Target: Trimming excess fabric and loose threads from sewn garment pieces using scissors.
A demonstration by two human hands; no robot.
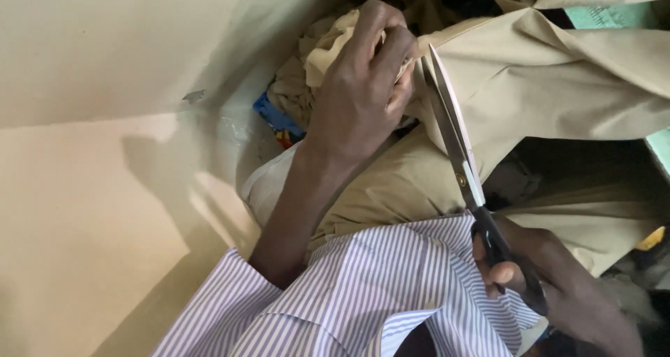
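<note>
Your left hand [363, 85] grips bunched tan cloth [558, 85]; your right hand [558, 287] grips the scissors [457, 147], blades a little apart at the cloth.

One head-worn camera looks steeply down from close above the cloth [558, 85], tilted sideways. The cloth fills the upper right, a pale wall [84, 50] lies left of it, and a striped sleeve [363, 294] sits nearest the lens.
</note>
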